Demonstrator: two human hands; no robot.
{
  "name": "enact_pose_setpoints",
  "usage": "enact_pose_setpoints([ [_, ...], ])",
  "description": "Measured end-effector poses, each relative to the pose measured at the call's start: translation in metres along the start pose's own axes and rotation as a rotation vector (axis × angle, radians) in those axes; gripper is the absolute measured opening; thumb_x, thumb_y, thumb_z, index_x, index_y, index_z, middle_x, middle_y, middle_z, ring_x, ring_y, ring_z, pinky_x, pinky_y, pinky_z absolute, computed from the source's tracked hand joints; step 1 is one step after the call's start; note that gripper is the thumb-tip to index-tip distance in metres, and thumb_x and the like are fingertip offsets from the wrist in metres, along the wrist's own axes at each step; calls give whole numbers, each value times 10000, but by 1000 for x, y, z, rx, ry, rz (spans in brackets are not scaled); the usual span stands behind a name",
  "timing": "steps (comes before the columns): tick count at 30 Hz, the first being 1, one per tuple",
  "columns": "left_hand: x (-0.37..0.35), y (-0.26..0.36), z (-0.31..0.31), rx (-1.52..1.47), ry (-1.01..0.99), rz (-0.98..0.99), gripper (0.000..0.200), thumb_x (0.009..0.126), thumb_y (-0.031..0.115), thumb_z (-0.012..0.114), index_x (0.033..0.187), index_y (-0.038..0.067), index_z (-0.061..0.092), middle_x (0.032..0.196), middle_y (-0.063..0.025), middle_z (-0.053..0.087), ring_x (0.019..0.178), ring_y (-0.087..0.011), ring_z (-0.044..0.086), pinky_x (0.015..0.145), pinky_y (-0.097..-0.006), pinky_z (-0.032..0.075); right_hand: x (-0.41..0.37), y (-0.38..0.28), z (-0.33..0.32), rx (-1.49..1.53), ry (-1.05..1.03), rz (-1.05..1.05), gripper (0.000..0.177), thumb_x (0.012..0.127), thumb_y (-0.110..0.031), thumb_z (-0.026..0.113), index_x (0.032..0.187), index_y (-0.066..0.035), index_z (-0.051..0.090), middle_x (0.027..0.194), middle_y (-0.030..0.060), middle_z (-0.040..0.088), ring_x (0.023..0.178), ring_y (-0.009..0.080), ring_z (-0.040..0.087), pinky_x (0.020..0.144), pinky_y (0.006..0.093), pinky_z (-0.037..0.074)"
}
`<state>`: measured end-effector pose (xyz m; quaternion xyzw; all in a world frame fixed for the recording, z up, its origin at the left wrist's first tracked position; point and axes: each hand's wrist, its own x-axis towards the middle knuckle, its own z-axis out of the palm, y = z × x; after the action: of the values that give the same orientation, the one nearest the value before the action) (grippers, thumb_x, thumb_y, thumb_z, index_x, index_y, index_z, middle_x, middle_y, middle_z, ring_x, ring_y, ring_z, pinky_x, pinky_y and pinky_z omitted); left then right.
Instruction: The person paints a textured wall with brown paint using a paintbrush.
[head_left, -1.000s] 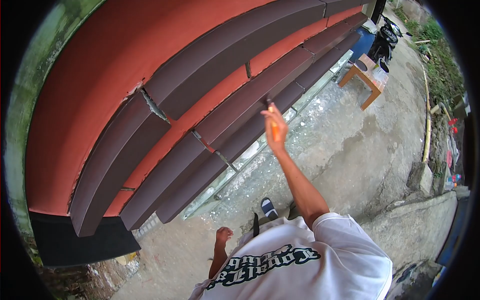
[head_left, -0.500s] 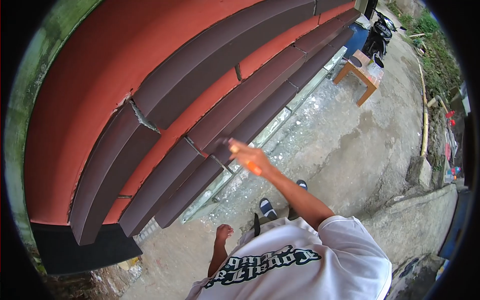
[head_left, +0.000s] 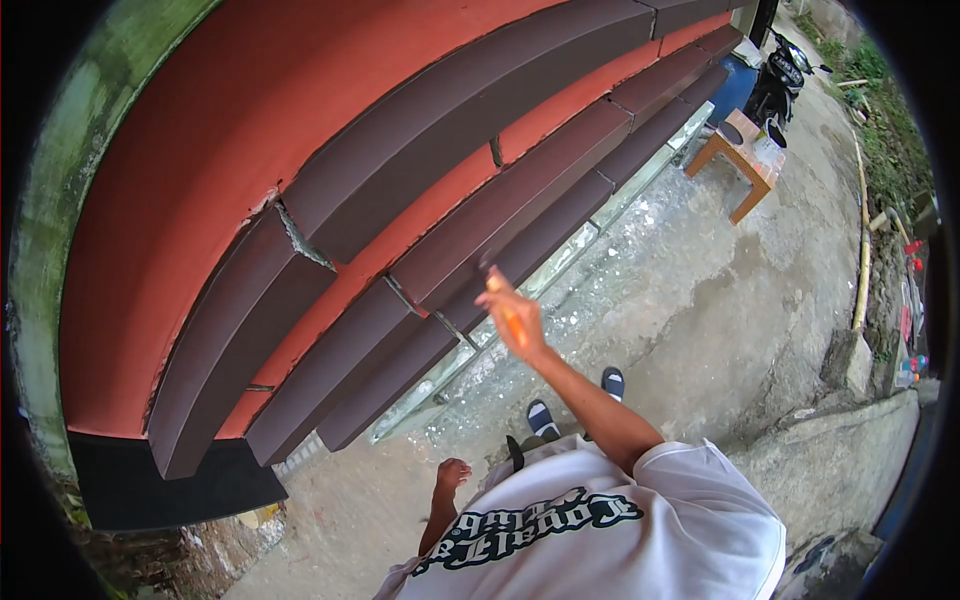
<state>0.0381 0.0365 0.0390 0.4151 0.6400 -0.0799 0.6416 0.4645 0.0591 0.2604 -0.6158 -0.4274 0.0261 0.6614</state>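
My right hand [head_left: 515,318] is closed around a paintbrush [head_left: 515,328] with an orange handle. The dark bristles reach the lower edge of a brown-painted ledge [head_left: 520,205] on the wall, though blur hides whether they touch it. Another brown ledge [head_left: 400,395] runs below, and a thicker curved one [head_left: 450,110] lies above. Red wall [head_left: 230,120] shows between these ledges. Close to my body, my left hand [head_left: 454,472] hangs low with its fingers curled and nothing visible in them.
A small wooden table [head_left: 735,150] with containers stands farther along the wall. Beyond it are a blue barrel [head_left: 736,85] and a parked motorcycle [head_left: 785,75]. Concrete ground [head_left: 680,330] carries white specks near the wall base. A black panel [head_left: 170,490] lies at lower left.
My right hand and the paintbrush have moved slightly right along the ledge. The whole view has shifted a little. My left hand stays low beside my body.
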Motion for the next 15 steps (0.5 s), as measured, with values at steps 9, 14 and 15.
enact_pose_setpoints([
  [9,1,30,5,10,0,83,184,943,264,522,968,118,631,906,-59,719,826,-196,709,728,-382,521,28,0,-39,-28,-206,-139,165,858,32,656,965,-55,746,1373,224,616,1192,325,668,926,387,590],
  [14,0,26,3,-74,16,117,173,953,251,515,969,121,628,890,-60,715,817,-190,705,724,-373,517,42,3,-62,-169,-217,-182,149,851,14,659,962,-33,746,1368,244,611,1196,336,664,942,371,580],
  [15,-2,23,3,-90,22,114,172,954,249,514,968,120,627,889,-61,716,818,-189,704,723,-372,516,41,5,-62,-186,-183,-188,147,852,10,658,963,-29,745,1364,251,611,1197,338,663,944,369,578],
])
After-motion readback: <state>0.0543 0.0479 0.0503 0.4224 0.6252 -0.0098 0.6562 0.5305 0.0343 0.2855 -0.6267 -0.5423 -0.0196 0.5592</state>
